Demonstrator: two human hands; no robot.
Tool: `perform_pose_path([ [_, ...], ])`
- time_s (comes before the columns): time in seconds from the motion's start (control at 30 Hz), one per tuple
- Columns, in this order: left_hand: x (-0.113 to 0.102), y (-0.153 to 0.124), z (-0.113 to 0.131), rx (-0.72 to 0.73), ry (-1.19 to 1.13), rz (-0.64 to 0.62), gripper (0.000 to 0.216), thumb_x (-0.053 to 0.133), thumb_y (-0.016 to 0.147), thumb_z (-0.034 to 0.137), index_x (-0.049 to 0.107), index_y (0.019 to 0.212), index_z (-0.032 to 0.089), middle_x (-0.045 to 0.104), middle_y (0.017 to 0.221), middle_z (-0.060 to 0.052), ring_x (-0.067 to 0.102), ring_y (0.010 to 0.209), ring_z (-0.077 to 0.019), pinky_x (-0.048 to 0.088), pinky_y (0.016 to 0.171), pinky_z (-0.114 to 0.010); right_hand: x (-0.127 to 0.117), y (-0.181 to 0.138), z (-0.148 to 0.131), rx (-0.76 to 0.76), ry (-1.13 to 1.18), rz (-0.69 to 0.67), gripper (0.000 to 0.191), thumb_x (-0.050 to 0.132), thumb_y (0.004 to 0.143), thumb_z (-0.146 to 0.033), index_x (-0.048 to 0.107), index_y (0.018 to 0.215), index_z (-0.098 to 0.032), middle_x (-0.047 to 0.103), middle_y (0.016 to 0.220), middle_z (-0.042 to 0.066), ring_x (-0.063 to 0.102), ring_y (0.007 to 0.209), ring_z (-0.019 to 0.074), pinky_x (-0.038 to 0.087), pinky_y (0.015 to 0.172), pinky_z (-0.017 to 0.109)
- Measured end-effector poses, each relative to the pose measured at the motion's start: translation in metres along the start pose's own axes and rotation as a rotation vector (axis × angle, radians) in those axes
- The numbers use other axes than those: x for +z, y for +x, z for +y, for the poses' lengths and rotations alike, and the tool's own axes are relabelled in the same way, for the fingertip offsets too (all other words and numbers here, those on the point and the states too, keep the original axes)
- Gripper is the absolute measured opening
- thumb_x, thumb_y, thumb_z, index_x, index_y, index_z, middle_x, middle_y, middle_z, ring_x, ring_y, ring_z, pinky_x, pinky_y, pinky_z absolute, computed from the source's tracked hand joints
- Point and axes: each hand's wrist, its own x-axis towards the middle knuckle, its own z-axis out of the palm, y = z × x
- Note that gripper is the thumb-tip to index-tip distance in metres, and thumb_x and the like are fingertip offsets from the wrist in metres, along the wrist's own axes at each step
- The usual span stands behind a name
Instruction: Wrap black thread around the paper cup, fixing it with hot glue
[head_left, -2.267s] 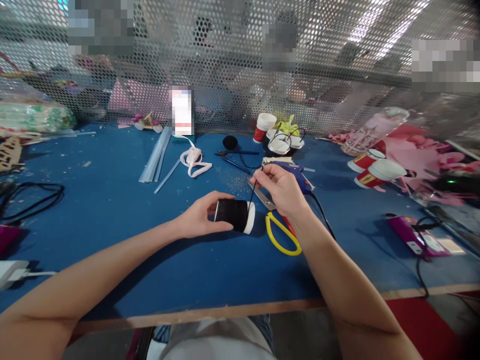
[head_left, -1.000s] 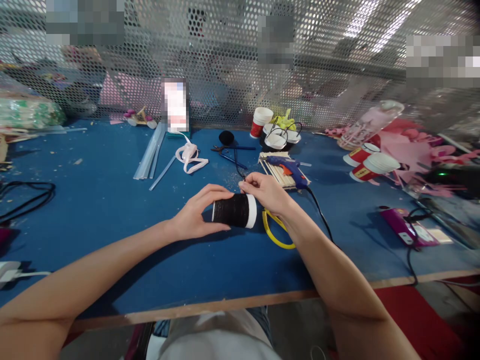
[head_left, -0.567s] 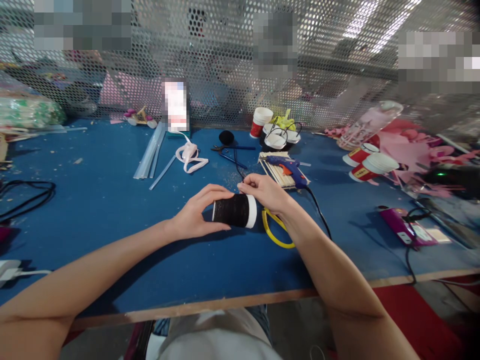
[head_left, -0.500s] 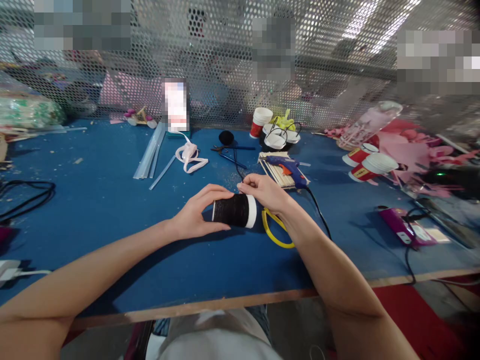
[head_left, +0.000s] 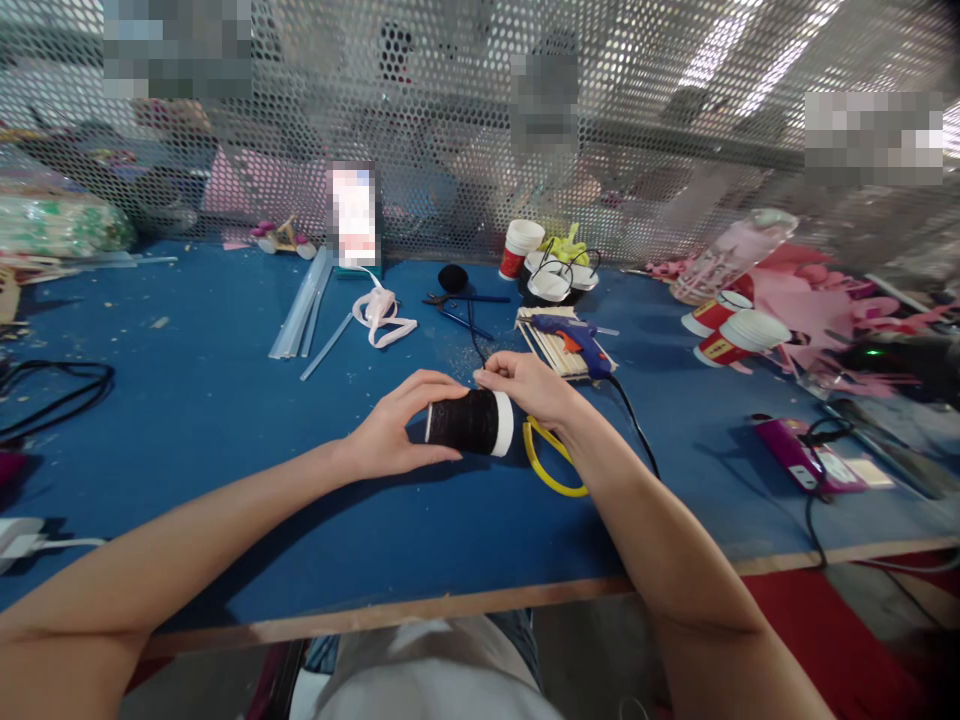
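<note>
On its side above the table, a paper cup (head_left: 466, 422) is wrapped in black cord, with a white band bare at its right end. My left hand (head_left: 386, 430) is closed round the left end of the cup, thumb below and fingers above. Just over the cup's upper right side, my right hand (head_left: 525, 382) pinches the black cord (head_left: 474, 330), which runs back toward a black ball of cord (head_left: 452, 278). The pinched fingertips partly hide the cord. Yellow scissors handles (head_left: 551, 470) lie under my right wrist.
Blue-handled pliers (head_left: 469, 298) lie by the ball. A blue glue gun (head_left: 574, 338) rests on wooden sticks (head_left: 544, 340), its cable trailing rightward. White ribbon (head_left: 381, 318), clear glue sticks (head_left: 300, 305) and a phone (head_left: 354, 215) are at back left. Paper cups (head_left: 742, 335) lie right, near a purple power strip (head_left: 806, 455).
The camera view has shifted slightly. Both hands, the wrapped cup and the cord stay almost exactly as they were.
</note>
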Motion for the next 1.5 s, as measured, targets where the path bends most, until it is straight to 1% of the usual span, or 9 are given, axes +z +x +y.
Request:
perform_pose_path([
  [0.3,-0.001,0.001,-0.003,-0.058,0.027,0.056,0.053,0.068,0.071,0.024,0.045,0.119,0.021,0.045,0.116,-0.012,0.046,0.110,-0.0247,0.041,0.093,-0.045,-0.010,-0.003,-0.012,-0.143,-0.461,0.230,0.043,0.038,0.085,-0.048,0.058,0.064,-0.017,0.062,0.065,0.006,0.053,0.061,0.0155,0.036,0.061,0.030],
  [0.5,-0.001,0.001,-0.008,-0.070,0.051,0.083,0.050,0.065,0.074,0.022,0.043,0.118,0.022,0.043,0.118,-0.012,0.044,0.112,-0.0244,0.040,0.095,-0.045,-0.006,-0.027,-0.025,-0.076,-0.136,0.072,0.036,0.046,0.082,-0.047,0.056,0.066,-0.017,0.057,0.062,0.002,0.049,0.058,0.0121,0.038,0.057,0.027],
  [0.63,0.001,0.000,-0.011,-0.121,-0.002,0.065,0.059,0.070,0.070,0.028,0.041,0.121,0.021,0.043,0.119,-0.012,0.043,0.114,-0.0259,0.039,0.095,-0.045,0.006,-0.032,-0.013,-0.057,0.078,0.088,0.025,0.054,0.078,-0.041,0.056,0.072,-0.017,0.053,0.062,-0.001,0.047,0.058,0.0107,0.037,0.057,0.025],
  [0.83,0.004,-0.001,-0.010,-0.299,-0.179,0.038,0.057,0.065,0.074,0.030,0.038,0.123,0.019,0.046,0.119,-0.013,0.051,0.106,-0.0234,0.048,0.085,-0.038,0.010,-0.036,-0.002,-0.125,0.028,0.129,0.024,0.052,0.080,-0.041,0.054,0.074,-0.018,0.053,0.067,0.000,0.047,0.062,0.0115,0.038,0.058,0.025],
  [0.93,0.003,0.000,-0.009,-0.244,-0.084,0.010,0.057,0.067,0.072,0.031,0.041,0.121,0.019,0.048,0.116,-0.012,0.051,0.106,-0.0239,0.046,0.087,-0.039,0.006,-0.034,-0.002,-0.138,-0.030,0.247,0.027,0.050,0.081,-0.043,0.056,0.087,-0.017,0.059,0.081,0.004,0.053,0.072,0.0141,0.041,0.064,0.027],
  [1.0,0.002,0.000,-0.007,-0.187,-0.016,-0.026,0.056,0.067,0.072,0.031,0.043,0.121,0.019,0.050,0.114,-0.011,0.050,0.106,-0.0240,0.044,0.090,-0.040,0.004,-0.031,-0.003,-0.128,-0.114,0.207,0.031,0.047,0.082,-0.046,0.058,0.089,-0.017,0.061,0.087,0.006,0.054,0.078,0.0161,0.041,0.068,0.028],
  [1.13,0.001,0.001,-0.002,-0.119,0.060,-0.099,0.054,0.066,0.073,0.031,0.044,0.120,0.019,0.050,0.113,-0.012,0.048,0.108,-0.0240,0.042,0.093,-0.042,0.005,-0.026,0.000,-0.103,-0.148,0.017,0.034,0.044,0.083,-0.048,0.061,0.082,-0.018,0.062,0.080,0.004,0.055,0.077,0.0168,0.041,0.068,0.029],
  [1.33,0.002,0.002,0.000,-0.149,0.090,-0.121,0.054,0.066,0.072,0.031,0.045,0.119,0.017,0.048,0.115,-0.013,0.048,0.109,-0.0237,0.041,0.094,-0.041,0.010,-0.021,0.003,-0.120,0.022,0.110,0.024,0.058,0.075,-0.042,0.060,0.076,-0.017,0.060,0.075,0.002,0.054,0.072,0.0139,0.043,0.070,0.028],
  [1.5,0.003,0.001,-0.001,-0.277,0.060,-0.125,0.049,0.065,0.072,0.035,0.048,0.115,0.017,0.054,0.108,-0.010,0.055,0.097,-0.0220,0.047,0.084,-0.038,0.007,-0.021,-0.011,-0.160,0.095,0.167,0.023,0.061,0.072,-0.042,0.062,0.074,-0.018,0.055,0.065,-0.001,0.048,0.058,0.0097,0.041,0.057,0.025],
])
